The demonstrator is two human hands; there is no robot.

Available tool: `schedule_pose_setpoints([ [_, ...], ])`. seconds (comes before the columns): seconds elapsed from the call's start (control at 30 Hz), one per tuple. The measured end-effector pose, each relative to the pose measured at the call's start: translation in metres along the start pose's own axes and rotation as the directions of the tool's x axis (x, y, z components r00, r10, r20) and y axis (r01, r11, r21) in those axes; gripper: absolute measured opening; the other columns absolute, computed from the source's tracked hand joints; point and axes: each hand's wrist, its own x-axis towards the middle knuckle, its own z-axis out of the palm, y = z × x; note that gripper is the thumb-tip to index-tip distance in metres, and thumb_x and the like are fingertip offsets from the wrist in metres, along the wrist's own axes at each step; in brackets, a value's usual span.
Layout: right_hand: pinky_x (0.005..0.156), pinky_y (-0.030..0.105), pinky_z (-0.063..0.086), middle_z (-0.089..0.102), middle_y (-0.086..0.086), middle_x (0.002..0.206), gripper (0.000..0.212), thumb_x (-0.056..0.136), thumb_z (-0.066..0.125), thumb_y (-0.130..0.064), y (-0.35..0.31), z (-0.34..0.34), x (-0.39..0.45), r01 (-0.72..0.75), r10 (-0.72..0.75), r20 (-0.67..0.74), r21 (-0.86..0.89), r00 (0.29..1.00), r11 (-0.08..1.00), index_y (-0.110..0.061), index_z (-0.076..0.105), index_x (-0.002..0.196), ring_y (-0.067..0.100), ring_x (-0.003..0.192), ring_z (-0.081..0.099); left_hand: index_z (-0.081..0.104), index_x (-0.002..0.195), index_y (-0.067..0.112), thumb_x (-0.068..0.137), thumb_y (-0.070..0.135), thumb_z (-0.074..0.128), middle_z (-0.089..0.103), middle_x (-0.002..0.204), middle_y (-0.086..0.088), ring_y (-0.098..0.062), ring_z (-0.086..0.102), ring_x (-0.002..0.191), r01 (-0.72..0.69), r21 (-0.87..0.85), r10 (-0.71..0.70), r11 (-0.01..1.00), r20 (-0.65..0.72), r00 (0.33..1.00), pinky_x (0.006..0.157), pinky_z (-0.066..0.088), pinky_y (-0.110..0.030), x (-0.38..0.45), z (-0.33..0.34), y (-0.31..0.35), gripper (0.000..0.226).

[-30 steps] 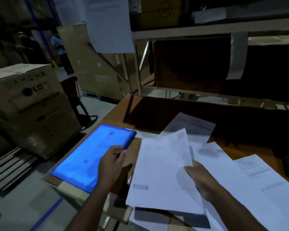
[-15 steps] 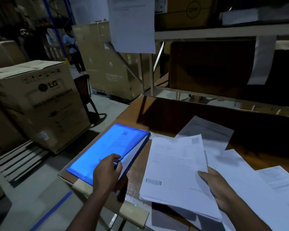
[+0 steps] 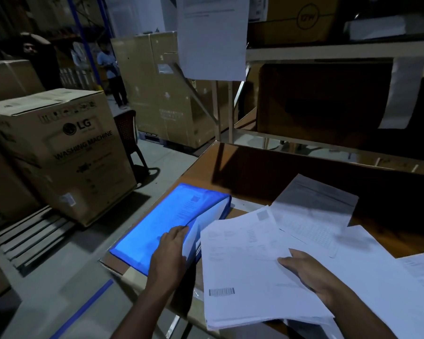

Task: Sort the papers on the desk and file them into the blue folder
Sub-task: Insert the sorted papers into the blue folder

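Note:
The blue folder (image 3: 164, 221) lies at the left edge of the wooden desk (image 3: 255, 177). My left hand (image 3: 169, 253) grips the near edge of its cover and holds it lifted, so white sheets show inside. A stack of white papers (image 3: 245, 272) with a barcode near its lower left lies just right of the folder. My right hand (image 3: 306, 275) holds this stack, thumb on top and fingers hidden beneath. More loose sheets (image 3: 313, 211) spread over the desk behind and to the right.
A large washing machine carton (image 3: 59, 152) stands on pallets left of the desk. A dark chair (image 3: 130, 138) sits behind it. Shelving (image 3: 328, 50) with boxes rises behind the desk, and a sheet (image 3: 212, 35) hangs from it. Two people stand far back left.
My left hand has raised the folder's cover higher, exposing the sheets inside. My right hand has lowered the paper stack closer to the desk beside the folder.

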Motion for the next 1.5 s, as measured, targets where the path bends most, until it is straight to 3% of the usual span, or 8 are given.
schedule_pose_setpoints([
  [0.17, 0.096, 0.050, 0.054, 0.077, 0.006, 0.106, 0.024, 0.104, 0.050, -0.019, -0.009, 0.016, 0.014, 0.022, -0.022, -0.002, -0.050, 1.000, 0.999, -0.016, 0.067, 0.120, 0.032, 0.099, 0.073, 0.032, 0.160, 0.028, 0.088, -0.003, 0.058, 0.033, 0.164, 0.009, -0.014, 0.032, 0.148, -0.055, -0.130, 0.066, 0.990, 0.082, 0.994, 0.112, 0.040, -0.031, -0.007, -0.002, -0.010, 0.083],
  [0.37, 0.087, 0.046, 0.058, 0.073, 0.007, 0.113, 0.027, 0.105, 0.048, -0.021, -0.014, 0.036, 0.033, 0.065, -0.061, -0.114, 0.031, 0.992, 0.997, -0.020, 0.061, 0.129, 0.032, 0.101, 0.070, 0.040, 0.155, 0.036, 0.090, 0.014, 0.065, 0.046, 0.149, 0.018, -0.009, 0.047, 0.133, -0.059, -0.303, 0.101, 0.951, 0.127, 0.987, 0.101, 0.043, -0.020, -0.012, -0.007, -0.021, 0.073],
  [0.57, 0.066, 0.031, 0.053, 0.068, 0.002, 0.108, 0.024, 0.105, 0.048, -0.020, -0.009, 0.062, 0.037, 0.089, -0.071, -0.202, 0.085, 0.977, 0.992, -0.019, 0.057, 0.128, 0.024, 0.095, 0.065, 0.069, 0.113, 0.048, 0.091, -0.003, 0.059, 0.067, 0.123, 0.025, -0.004, 0.067, 0.107, 0.033, -0.528, -0.014, 0.848, 0.041, 0.999, 0.085, 0.055, -0.022, -0.013, -0.026, -0.016, 0.056],
  [0.87, 0.091, 0.044, 0.054, 0.067, 0.002, 0.110, 0.024, 0.103, 0.045, -0.018, -0.001, 0.078, 0.045, 0.158, -0.118, -0.372, 0.080, 0.921, 0.984, -0.026, 0.056, 0.123, 0.024, 0.096, 0.064, 0.055, 0.136, 0.047, 0.086, 0.010, 0.072, 0.051, 0.124, 0.036, 0.006, 0.052, 0.118, -0.075, -0.292, 0.112, 0.953, 0.114, 0.987, 0.094, 0.053, -0.021, -0.028, -0.030, -0.018, 0.064],
  [1.0, 0.077, 0.037, 0.052, 0.065, 0.005, 0.102, 0.022, 0.104, 0.044, -0.010, -0.002, 0.080, 0.046, 0.194, -0.115, -0.431, 0.142, 0.895, 0.971, -0.021, 0.055, 0.119, 0.022, 0.087, 0.063, 0.058, 0.123, 0.053, 0.086, 0.010, 0.072, 0.055, 0.114, 0.035, 0.004, 0.057, 0.108, -0.083, -0.288, 0.108, 0.954, 0.074, 0.991, 0.086, 0.058, -0.026, -0.032, -0.034, -0.017, 0.059],
  [1.13, 0.091, 0.049, 0.056, 0.067, 0.008, 0.114, 0.029, 0.103, 0.044, -0.015, 0.005, 0.099, 0.049, 0.185, -0.125, -0.398, 0.116, 0.909, 0.976, -0.017, 0.055, 0.130, 0.029, 0.098, 0.065, 0.067, 0.122, 0.040, 0.081, 0.003, 0.065, 0.057, 0.112, 0.034, 0.008, 0.054, 0.106, -0.088, -0.296, 0.103, 0.951, 0.038, 0.994, 0.086, 0.052, -0.017, -0.035, -0.032, -0.008, 0.055],
  [1.27, 0.081, 0.042, 0.057, 0.067, 0.006, 0.114, 0.027, 0.104, 0.045, -0.016, 0.003, 0.117, 0.051, 0.153, -0.104, -0.268, 0.170, 0.958, 0.973, -0.021, 0.053, 0.129, 0.027, 0.099, 0.065, 0.066, 0.124, 0.042, 0.079, 0.003, 0.062, 0.057, 0.102, 0.028, 0.005, 0.055, 0.095, -0.083, -0.269, 0.104, 0.959, 0.065, 0.992, 0.078, 0.046, -0.015, -0.036, -0.030, -0.001, 0.059],
  [1.5, 0.083, 0.045, 0.058, 0.067, 0.007, 0.113, 0.024, 0.103, 0.047, -0.018, -0.012, 0.125, 0.069, 0.132, -0.077, -0.283, 0.178, 0.956, 0.975, -0.017, 0.051, 0.126, 0.028, 0.097, 0.067, 0.064, 0.126, 0.043, 0.086, 0.007, 0.061, 0.053, 0.099, 0.024, -0.003, 0.058, 0.079, -0.063, -0.340, 0.104, 0.938, 0.103, 0.989, 0.065, 0.053, -0.022, -0.039, -0.028, 0.008, 0.054],
])
